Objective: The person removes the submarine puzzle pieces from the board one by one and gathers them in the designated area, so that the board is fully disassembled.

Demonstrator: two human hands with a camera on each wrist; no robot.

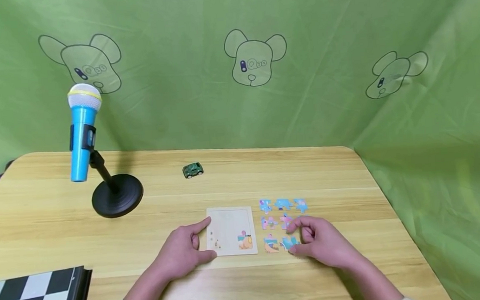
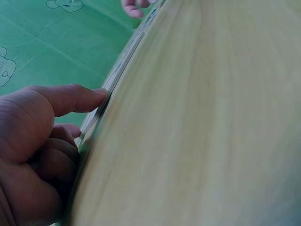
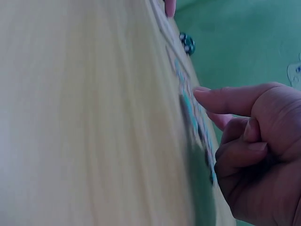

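A pale wooden puzzle board [image 1: 228, 223] lies flat on the table. One jigsaw piece [image 1: 244, 242] sits in its lower right corner. My left hand [image 1: 184, 251] is at the board's left side, index fingertip near the upper corner and thumb at the lower one; its other fingers are bent. To the right, several loose puzzle pieces [image 1: 283, 204] lie in rows. My right hand [image 1: 321, 242] is over their right side, thumb and index apart around a blue piece [image 1: 289, 243] in the nearest row. This hand covers part of the lower rows.
A blue toy microphone [image 1: 82, 133] on a black stand [image 1: 118, 195] stands at the left. Behind the board is a small green toy car [image 1: 193, 170]. A checkered board [image 1: 29, 299] occupies the near left corner. A green curtain [image 1: 304, 117] hangs behind the wooden table [image 1: 233, 290].
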